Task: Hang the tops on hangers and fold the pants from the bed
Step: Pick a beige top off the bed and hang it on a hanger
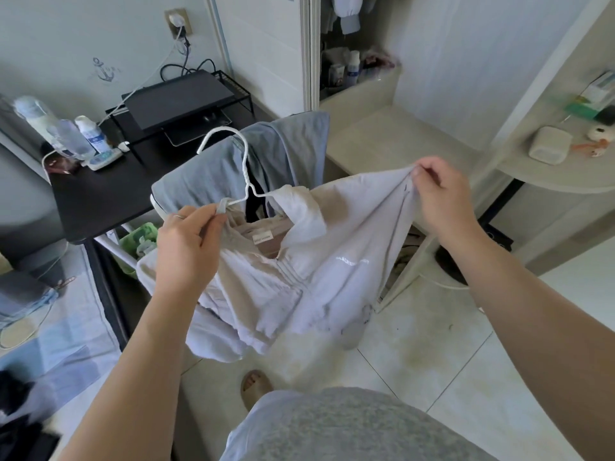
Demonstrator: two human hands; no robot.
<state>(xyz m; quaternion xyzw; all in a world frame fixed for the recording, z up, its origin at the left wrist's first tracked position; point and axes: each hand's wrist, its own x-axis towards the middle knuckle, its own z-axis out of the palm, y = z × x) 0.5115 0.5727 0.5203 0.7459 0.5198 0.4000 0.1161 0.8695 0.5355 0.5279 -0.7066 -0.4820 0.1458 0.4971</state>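
A pale lilac-white zip top (336, 271) hangs in the air before me, partly on a white wire hanger (244, 174). The hanger's right arm is inside the top's right shoulder; its left end sticks out bare. My left hand (189, 241) pinches that left end together with the top's left shoulder fabric. My right hand (439, 194) pinches the top's right shoulder and pulls it out sideways. The collar and its label face me. Behind the hanger a grey-blue garment (283, 151) is draped over a chair back.
A black desk (109, 201) stands at left with a monitor on a stand (179, 101), bottles (66, 134) and cables. A green basket (139, 241) sits under it. A cream counter (392, 138) and shelf (549, 171) lie right. The bed edge (50, 327) is at lower left; tiled floor (432, 354) below.
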